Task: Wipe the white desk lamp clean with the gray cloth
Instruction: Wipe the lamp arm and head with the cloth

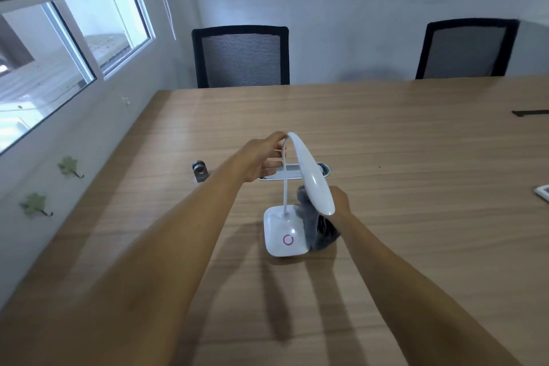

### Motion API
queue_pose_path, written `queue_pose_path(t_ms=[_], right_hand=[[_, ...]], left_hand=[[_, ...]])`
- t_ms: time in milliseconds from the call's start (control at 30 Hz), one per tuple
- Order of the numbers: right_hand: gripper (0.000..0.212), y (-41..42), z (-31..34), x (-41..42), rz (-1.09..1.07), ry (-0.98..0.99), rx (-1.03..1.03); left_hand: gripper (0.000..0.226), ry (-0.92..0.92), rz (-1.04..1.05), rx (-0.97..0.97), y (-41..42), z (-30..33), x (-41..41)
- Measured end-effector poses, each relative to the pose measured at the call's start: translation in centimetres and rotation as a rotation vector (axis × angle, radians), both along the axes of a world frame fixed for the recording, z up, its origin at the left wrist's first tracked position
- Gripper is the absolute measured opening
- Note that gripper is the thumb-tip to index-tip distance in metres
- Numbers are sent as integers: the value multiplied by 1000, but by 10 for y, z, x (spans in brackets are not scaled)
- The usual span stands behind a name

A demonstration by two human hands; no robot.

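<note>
**Cloth under the lamp head**

Here the white desk lamp (286, 235) stands near the tabletop's (416, 157) left edge. The left hand (263, 162) pinches the head's far end; the right hand (340, 200) clasps the gray cloth (318, 229) beneath its near tip. The head's long axis slopes down toward the person, so wiping likely runs along it.

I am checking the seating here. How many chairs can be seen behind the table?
2. One chair stands at the far edge, left of centre; the other chair at the far right. Others may be out of view.
</note>
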State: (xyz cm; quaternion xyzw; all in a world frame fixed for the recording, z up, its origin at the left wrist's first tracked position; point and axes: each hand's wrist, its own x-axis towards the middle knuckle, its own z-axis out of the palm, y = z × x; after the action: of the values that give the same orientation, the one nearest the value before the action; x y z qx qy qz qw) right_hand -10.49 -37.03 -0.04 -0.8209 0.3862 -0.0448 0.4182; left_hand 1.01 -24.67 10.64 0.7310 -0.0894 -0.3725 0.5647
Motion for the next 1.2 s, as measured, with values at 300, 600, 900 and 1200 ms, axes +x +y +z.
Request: queue_pose_path(t_ms=[300,600,900,1200], right_hand=[[43,-7,135,-33,-21,-661,-441],[39,14,151,-77,555,-718,-663],[48,-19,132,-144,552,-567,-291],[41,29,151,-85,397,-762,-370]], left_hand=[[38,-9,39,-1,-2,2,-6],[20,-64,86,-12,-4,4,-13],[48,-124,39,74,0,8,-9],[18,-119,-12,16,-2,9,-6]])
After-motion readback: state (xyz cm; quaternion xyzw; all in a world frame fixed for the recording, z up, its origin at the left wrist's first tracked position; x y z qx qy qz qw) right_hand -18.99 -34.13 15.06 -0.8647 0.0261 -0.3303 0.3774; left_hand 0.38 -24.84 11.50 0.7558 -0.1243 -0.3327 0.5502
